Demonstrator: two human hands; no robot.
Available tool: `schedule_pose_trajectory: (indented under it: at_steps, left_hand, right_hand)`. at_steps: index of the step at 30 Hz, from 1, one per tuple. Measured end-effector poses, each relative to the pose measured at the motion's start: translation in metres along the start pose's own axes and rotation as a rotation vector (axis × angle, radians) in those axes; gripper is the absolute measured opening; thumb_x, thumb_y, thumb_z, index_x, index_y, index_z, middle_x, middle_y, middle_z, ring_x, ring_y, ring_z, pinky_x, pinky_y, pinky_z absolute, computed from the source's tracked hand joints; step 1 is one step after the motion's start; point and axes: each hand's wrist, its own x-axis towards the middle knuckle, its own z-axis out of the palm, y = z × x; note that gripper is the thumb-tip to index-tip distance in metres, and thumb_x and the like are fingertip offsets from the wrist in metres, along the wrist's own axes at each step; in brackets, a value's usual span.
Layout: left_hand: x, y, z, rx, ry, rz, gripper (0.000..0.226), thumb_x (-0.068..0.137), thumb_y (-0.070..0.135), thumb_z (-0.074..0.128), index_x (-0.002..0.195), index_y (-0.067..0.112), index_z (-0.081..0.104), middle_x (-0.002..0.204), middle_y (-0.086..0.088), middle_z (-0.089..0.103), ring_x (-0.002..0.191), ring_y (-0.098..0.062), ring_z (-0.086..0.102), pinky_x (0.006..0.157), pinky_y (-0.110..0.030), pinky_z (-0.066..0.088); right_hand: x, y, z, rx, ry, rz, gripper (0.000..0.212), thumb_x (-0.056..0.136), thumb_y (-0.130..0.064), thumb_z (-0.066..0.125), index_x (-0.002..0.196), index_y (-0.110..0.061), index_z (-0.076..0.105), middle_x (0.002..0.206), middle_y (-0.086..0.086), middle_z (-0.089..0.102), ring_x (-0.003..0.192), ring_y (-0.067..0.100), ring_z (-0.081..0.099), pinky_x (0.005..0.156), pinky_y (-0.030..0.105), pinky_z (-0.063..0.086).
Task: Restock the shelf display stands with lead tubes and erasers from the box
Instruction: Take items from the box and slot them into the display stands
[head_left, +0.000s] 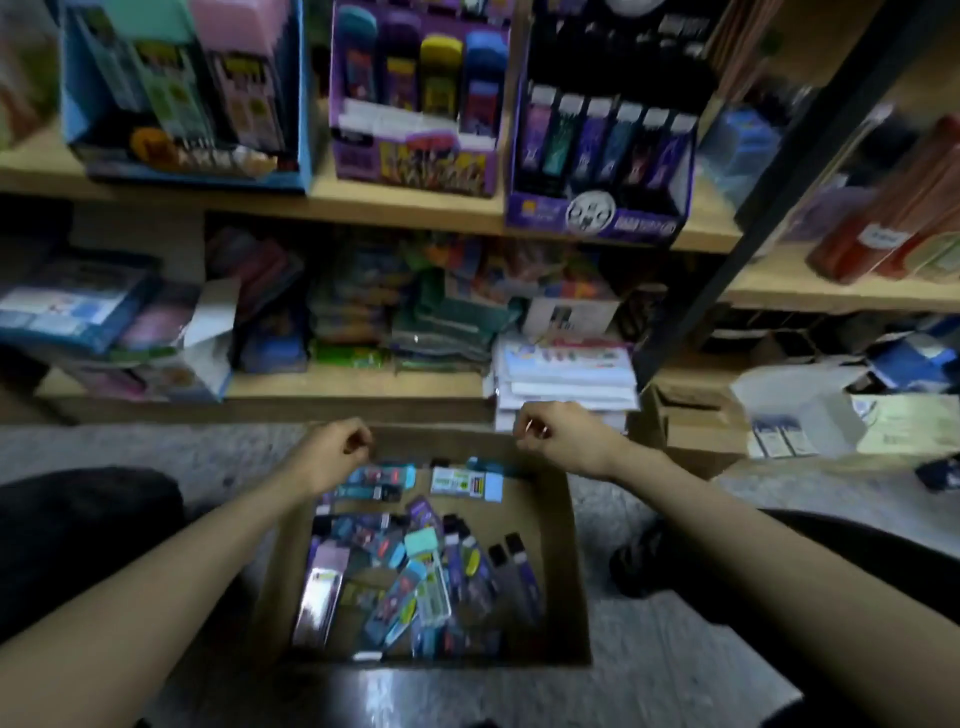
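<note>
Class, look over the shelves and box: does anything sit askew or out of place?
The purple display stand overhangs the upper shelf at its front edge. Packs in the cardboard box lie jumbled at all angles.

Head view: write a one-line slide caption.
A person's left hand and right hand hover, fingers curled, over a cardboard box of packaged lead tubes and erasers before shelved display stands.

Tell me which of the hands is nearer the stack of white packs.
Right. The right hand is just in front of the stack of white packs; the left hand is over the far left rim of the box, farther off.
</note>
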Motion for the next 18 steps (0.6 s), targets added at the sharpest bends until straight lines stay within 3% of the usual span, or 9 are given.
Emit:
schedule_pose_trajectory:
  at_steps: [3, 6, 8, 11, 14, 16, 18]
  left_hand:
    - [-0.018, -0.036, 0.044, -0.142, -0.060, -0.108, 0.014, 0.085, -0.013, 0.054, 0.094, -0.003, 0.059, 0.089, -0.020, 0.058, 0.084, -0.020, 0.050, 0.063, -0.011, 0.036]
    - [-0.033, -0.063, 0.085, -0.229, -0.091, -0.221, 0.018, 0.084, -0.010, 0.058, 0.078, 0.006, 0.055, 0.084, -0.015, 0.055, 0.071, -0.020, 0.049, 0.060, -0.012, 0.035]
    - [-0.041, -0.074, 0.109, -0.306, -0.112, -0.307, 0.019, 0.083, -0.006, 0.063, 0.075, 0.008, 0.053, 0.084, -0.016, 0.056, 0.069, -0.021, 0.050, 0.066, -0.018, 0.041]
    - [-0.047, -0.082, 0.137, -0.395, -0.163, -0.404, 0.015, 0.081, -0.001, 0.068, 0.087, 0.003, 0.054, 0.092, -0.018, 0.061, 0.089, -0.024, 0.057, 0.082, -0.033, 0.046]
    - [-0.046, -0.087, 0.157, -0.471, -0.155, -0.471, 0.024, 0.077, -0.004, 0.071, 0.092, -0.002, 0.053, 0.098, -0.020, 0.060, 0.097, -0.029, 0.058, 0.094, -0.044, 0.046]
    - [-0.045, -0.089, 0.165, -0.323, -0.187, -0.437, 0.037, 0.075, 0.014, 0.078, 0.101, -0.003, 0.058, 0.102, -0.019, 0.061, 0.098, -0.029, 0.059, 0.088, -0.043, 0.049]
    - [-0.044, -0.088, 0.170, -0.102, -0.218, -0.383, 0.045, 0.073, 0.034, 0.078, 0.105, 0.008, 0.059, 0.110, -0.012, 0.056, 0.104, -0.028, 0.054, 0.086, -0.037, 0.047]
  right_hand:
    - [0.008, 0.015, 0.065, 0.130, -0.076, 0.119, 0.017, 0.090, -0.014, 0.056, 0.101, -0.003, 0.063, 0.103, 0.015, 0.066, 0.098, 0.028, 0.060, 0.076, 0.027, 0.039]
    - [0.008, 0.030, 0.129, 0.225, -0.159, 0.243, 0.016, 0.091, -0.013, 0.054, 0.086, -0.005, 0.066, 0.097, 0.017, 0.066, 0.092, 0.024, 0.061, 0.067, 0.022, 0.035]
    - [0.006, 0.038, 0.168, 0.303, -0.186, 0.330, 0.014, 0.089, -0.015, 0.059, 0.085, -0.005, 0.067, 0.097, 0.017, 0.067, 0.091, 0.021, 0.060, 0.072, 0.024, 0.040]
    - [0.003, 0.036, 0.211, 0.441, -0.103, 0.480, 0.023, 0.085, -0.015, 0.067, 0.101, -0.001, 0.060, 0.104, 0.021, 0.066, 0.099, 0.034, 0.062, 0.079, 0.035, 0.047]
    - [0.006, 0.032, 0.238, 0.438, 0.014, 0.536, 0.032, 0.080, -0.014, 0.071, 0.104, -0.001, 0.053, 0.111, 0.021, 0.058, 0.101, 0.033, 0.055, 0.068, 0.021, 0.032]
    - [0.012, 0.031, 0.247, 0.403, 0.039, 0.531, 0.036, 0.080, -0.021, 0.072, 0.105, -0.003, 0.053, 0.116, 0.018, 0.054, 0.105, 0.032, 0.052, 0.075, 0.027, 0.034]
    - [0.019, 0.028, 0.252, 0.423, 0.050, 0.550, 0.038, 0.080, -0.025, 0.073, 0.106, -0.005, 0.052, 0.119, 0.015, 0.052, 0.109, 0.032, 0.051, 0.086, 0.034, 0.043]
